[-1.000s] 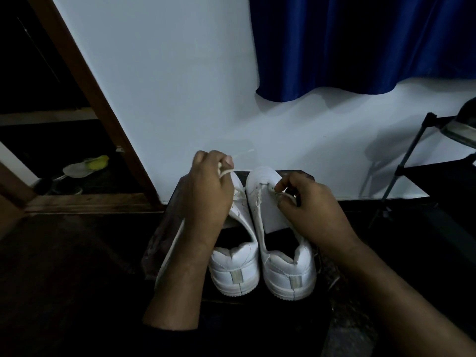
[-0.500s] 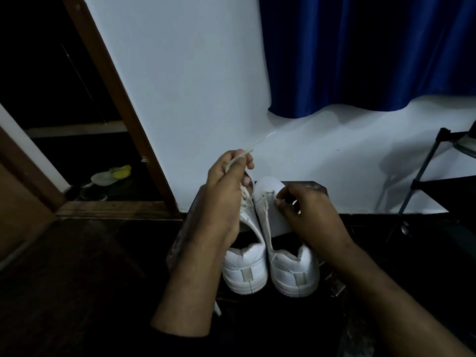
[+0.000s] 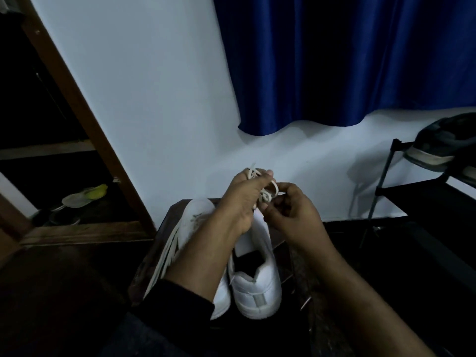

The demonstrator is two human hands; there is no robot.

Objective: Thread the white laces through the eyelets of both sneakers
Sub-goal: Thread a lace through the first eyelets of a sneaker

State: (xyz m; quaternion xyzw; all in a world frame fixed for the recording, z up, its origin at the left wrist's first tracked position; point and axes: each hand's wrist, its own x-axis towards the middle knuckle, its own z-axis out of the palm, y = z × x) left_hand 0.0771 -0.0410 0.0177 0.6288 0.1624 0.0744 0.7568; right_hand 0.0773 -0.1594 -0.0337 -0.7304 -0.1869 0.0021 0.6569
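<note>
Two white sneakers stand side by side, heels toward the camera, on a dark low stand at 6 o'clock. The right sneaker (image 3: 257,284) shows its heel and opening; the left sneaker (image 3: 197,220) is mostly hidden under the forearm, only toe and part of the heel showing. Above their toes the left hand (image 3: 243,199) clenches a bunched white lace (image 3: 266,191); the right hand (image 3: 293,212) pinches the same lace. The eyelets are covered by the hands. Blurred lace strands (image 3: 164,256) hang at 7 o'clock. A blue curtain (image 3: 347,60) hangs at 1 o'clock; a dark shoe (image 3: 443,145) at 3 o'clock is cut off by the frame.
</note>
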